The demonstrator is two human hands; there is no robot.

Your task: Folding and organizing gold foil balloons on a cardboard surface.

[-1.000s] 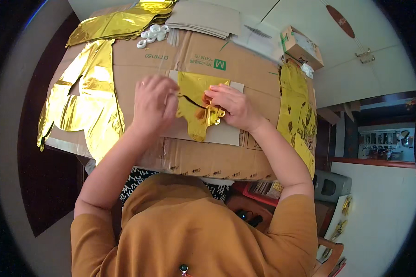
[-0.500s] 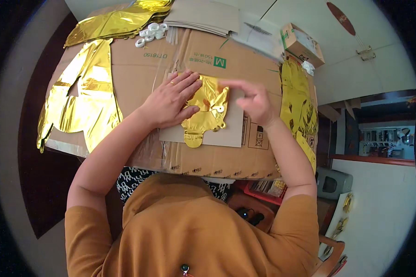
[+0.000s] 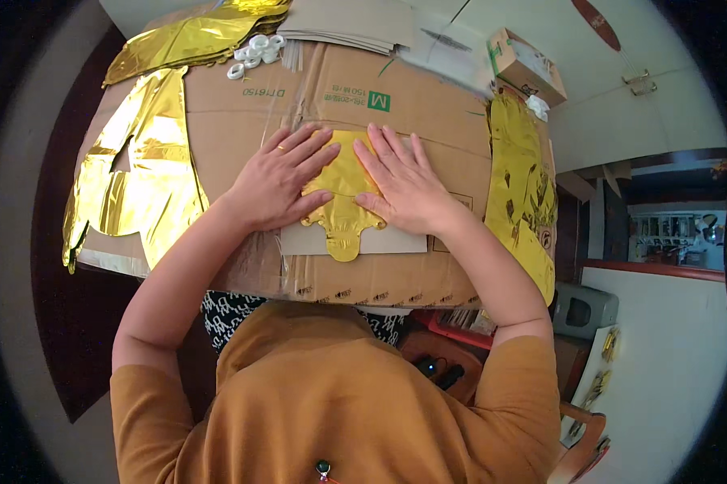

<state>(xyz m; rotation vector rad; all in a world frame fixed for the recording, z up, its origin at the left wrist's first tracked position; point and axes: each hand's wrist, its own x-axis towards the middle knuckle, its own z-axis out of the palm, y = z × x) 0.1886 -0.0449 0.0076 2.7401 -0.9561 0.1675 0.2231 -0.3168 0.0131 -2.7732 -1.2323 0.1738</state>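
Note:
A folded gold foil balloon point(image 3: 341, 169) lies on a grey card sheet point(image 3: 400, 244) near the middle of the cardboard-covered work surface. Its rounded tab points toward me, past the sheet's near edge. My left hand point(image 3: 279, 177) rests flat along the left side of the foil, fingers stretched forward. Opposite it, my right hand point(image 3: 404, 179) presses flat on the right side with spread fingers. Both thumbs point inward over the foil. Between the hands, the foil's middle is visible and fairly smooth; its side edges are partly hidden under my palms.
Large gold foil balloons point(image 3: 166, 145) lie flat at the left, with a foil stack point(image 3: 190, 40) behind. Small white tape rolls point(image 3: 254, 53) sit beside grey card sheets point(image 3: 343, 20) at the back. More gold foil point(image 3: 515, 153) and an open carton point(image 3: 529, 68) are on the right.
My right hand has gone from a pointing shape over the foil's right edge to lying flat on it. The foil's right part looks flatter. My left hand has shifted slightly left.

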